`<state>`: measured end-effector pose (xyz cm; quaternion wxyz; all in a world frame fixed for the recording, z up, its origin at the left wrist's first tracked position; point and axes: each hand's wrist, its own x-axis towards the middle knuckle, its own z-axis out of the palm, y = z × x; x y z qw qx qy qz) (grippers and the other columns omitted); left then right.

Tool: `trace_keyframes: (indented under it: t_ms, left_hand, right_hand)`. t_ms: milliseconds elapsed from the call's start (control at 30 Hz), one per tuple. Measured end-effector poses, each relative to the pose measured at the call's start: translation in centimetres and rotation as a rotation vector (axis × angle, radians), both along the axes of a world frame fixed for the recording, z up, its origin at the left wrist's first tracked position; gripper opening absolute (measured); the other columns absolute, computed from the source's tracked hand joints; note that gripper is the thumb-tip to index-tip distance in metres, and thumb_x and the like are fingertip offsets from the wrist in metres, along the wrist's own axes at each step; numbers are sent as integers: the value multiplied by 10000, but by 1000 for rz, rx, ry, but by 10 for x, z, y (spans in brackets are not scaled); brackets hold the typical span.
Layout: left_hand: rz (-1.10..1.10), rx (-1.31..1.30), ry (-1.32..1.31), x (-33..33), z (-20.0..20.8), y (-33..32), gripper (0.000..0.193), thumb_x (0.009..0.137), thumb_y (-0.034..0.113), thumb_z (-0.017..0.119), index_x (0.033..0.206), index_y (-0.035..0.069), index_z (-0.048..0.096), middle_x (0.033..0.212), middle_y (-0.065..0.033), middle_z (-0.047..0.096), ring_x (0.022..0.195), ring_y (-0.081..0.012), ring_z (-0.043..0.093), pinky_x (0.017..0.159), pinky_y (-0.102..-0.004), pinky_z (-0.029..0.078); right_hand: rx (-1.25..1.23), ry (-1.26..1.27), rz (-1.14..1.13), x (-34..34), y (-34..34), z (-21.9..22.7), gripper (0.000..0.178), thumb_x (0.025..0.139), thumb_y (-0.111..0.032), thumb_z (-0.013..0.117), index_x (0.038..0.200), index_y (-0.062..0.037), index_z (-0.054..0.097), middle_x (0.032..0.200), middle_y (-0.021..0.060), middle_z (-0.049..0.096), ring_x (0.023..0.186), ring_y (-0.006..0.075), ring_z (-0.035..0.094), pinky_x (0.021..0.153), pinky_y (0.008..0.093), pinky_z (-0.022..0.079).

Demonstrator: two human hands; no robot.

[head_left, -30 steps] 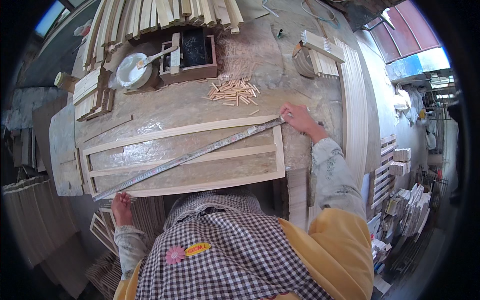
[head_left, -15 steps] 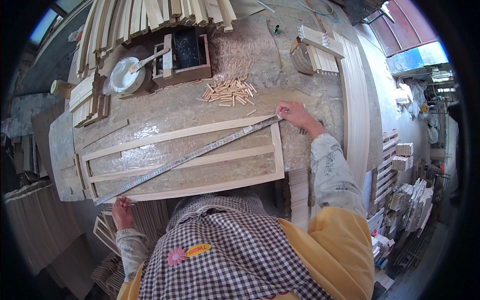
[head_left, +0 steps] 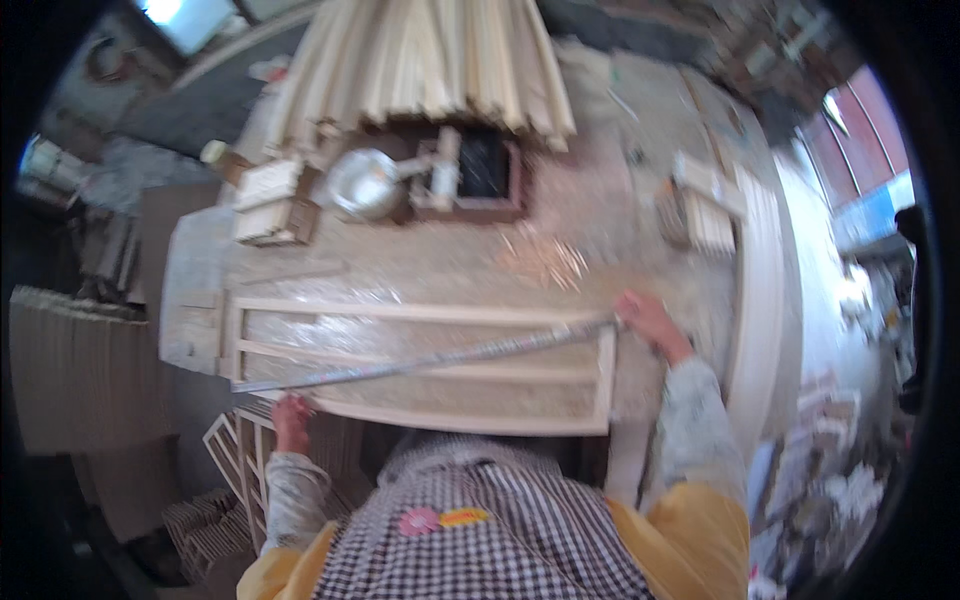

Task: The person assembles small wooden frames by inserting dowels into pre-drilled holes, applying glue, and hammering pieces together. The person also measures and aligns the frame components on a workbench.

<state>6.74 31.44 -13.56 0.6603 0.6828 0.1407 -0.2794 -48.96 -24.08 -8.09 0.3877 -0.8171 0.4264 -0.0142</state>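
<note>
A long pale wooden frame (head_left: 604, 385) with a middle rail lies flat on the workbench. Across it, from the near left corner to the far right corner, runs a slim silver steel ruler (head_left: 430, 361) with graduations. My right hand (head_left: 648, 322) pinches the ruler's right end at the frame's far right corner. Below the near rail at the left, my left hand (head_left: 292, 422) has its fingers curled closed against the frame's edge, close to the ruler's left end. The picture is blurred, so fingertip detail is soft.
Behind the frame lie a heap of wooden dowels (head_left: 540, 258), a white glue tub (head_left: 362, 186) with a brush, and a reddish box (head_left: 468, 206). Wood strips (head_left: 420, 60) are stacked at the back. Long boards (head_left: 757, 290) line the right edge. Small frames (head_left: 245, 460) lean below left.
The whole view has turned and shifted, so bench and frame appear lower, further right and more level. Both hands keep their places at the frame's opposite corners, and the ruler still spans it.
</note>
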Motion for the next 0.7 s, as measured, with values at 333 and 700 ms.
trace_keyframes:
  t_ms: [333, 700]
  left_hand:
    - [-742, 683, -1128, -117, 70, -114, 514, 828, 228, 799, 1254, 24, 597, 1206, -212, 639, 1087, -398, 635, 939, -473, 518]
    - [-1310, 503, -1447, -111, 58, -166, 355, 895, 182, 597, 1233, 74, 600, 1327, -140, 585, 1263, -334, 544, 1092, -482, 399]
  right_hand:
    - [50, -311, 15, 95, 24, 6, 264, 935, -116, 665, 1178, -19, 628, 1057, 116, 727, 986, 214, 724, 881, 374, 568]
    - [-78, -421, -5, 173, 91, 59, 500, 915, -105, 665, 1389, -9, 540, 1359, 208, 613, 1303, 341, 567, 1120, 413, 420]
